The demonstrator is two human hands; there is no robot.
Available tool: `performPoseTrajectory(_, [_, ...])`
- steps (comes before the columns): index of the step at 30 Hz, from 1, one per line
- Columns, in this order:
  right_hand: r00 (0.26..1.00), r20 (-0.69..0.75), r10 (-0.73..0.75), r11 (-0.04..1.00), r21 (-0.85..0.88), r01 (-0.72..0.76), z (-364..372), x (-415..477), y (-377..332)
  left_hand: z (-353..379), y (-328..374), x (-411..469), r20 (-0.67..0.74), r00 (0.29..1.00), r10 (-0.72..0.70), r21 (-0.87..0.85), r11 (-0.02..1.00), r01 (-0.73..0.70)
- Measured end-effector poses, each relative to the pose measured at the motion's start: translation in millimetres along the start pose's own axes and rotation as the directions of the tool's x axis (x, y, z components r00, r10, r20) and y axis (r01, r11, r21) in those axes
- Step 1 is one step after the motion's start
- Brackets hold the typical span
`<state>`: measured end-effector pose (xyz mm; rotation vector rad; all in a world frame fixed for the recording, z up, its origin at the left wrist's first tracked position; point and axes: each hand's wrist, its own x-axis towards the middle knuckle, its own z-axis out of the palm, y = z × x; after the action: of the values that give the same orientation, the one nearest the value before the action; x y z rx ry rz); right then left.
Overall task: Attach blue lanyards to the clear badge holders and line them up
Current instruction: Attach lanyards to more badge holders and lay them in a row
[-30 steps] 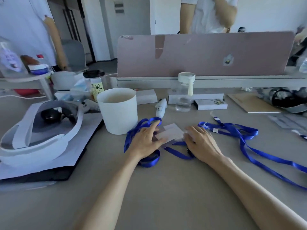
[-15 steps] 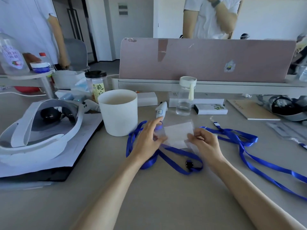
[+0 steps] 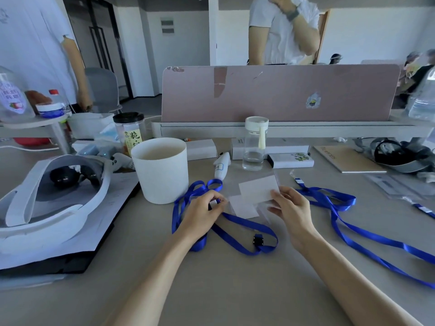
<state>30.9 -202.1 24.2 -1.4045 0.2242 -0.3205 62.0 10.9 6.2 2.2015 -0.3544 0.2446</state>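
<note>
A blue lanyard (image 3: pixel 247 223) is looped on the desk (image 3: pixel 223 290), black buckle (image 3: pixel 259 239) nearest. Its far end is pinched in the curled fingers of the left hand (image 3: pixel 202 215). A clear badge holder (image 3: pixel 257 191) with a white card inside is pinched at its right edge by the right hand (image 3: pixel 290 208), raised and tilted, just right of the left hand. A second lanyard (image 3: pixel 324 192) is spread at right. Farther off are a white cup (image 3: pixel 162 170), a bottle (image 3: pixel 254 147) and a pink divider (image 3: pixel 280 95).
</note>
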Motion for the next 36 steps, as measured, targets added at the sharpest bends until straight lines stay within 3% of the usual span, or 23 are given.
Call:
performPoseTrajectory(2, [1.000,0.010,0.009,1.000,-0.027,-0.009,0.7,0.2,1.6,-0.4,0.8,0.1,-0.001,1.000,-0.008,0.003,1.000,0.008])
performPoseTrajectory(6, [0.998,0.027,-0.050,0.964,-0.261,0.056,0.1,-1.5,5.9,-1.6,6.9,-2.4,0.001,1.000,-0.025,-0.070,0.997,0.025])
performPoseTrajectory(9, [0.998,0.008,-0.058,0.955,-0.291,0.058,0.3,-0.4,9.4,-1.4,11.8,-4.0,-0.008,0.999,-0.035,-0.130,0.991,0.034])
performPoseTrajectory(15, [0.921,0.009,-0.390,0.753,-0.573,0.324,0.4,-5.7,4.8,-1.4,20.0,-5.9,-0.029,0.999,-0.033,-0.143,0.989,0.028])
performPoseTrajectory(22, [0.811,0.319,-0.490,0.590,-0.564,0.578,11.2,-19.7,8.4,-0.6,28.6,-7.4,-0.019,1.000,-0.010,-0.163,0.987,0.007])
performPoseTrajectory(26, [0.793,0.357,-0.493,0.598,-0.524,0.607,12.9,-22.3,9.3,-1.4,33.1,-9.0,-0.046,0.999,0.011,-0.216,0.976,-0.021])
performPoseTrajectory(36, [0.766,0.375,-0.523,0.566,-0.519,0.640,11.8,-21.7,12.2,-3.4,41.0,-12.2,0.063,0.997,0.034,-0.337,0.942,-0.010])
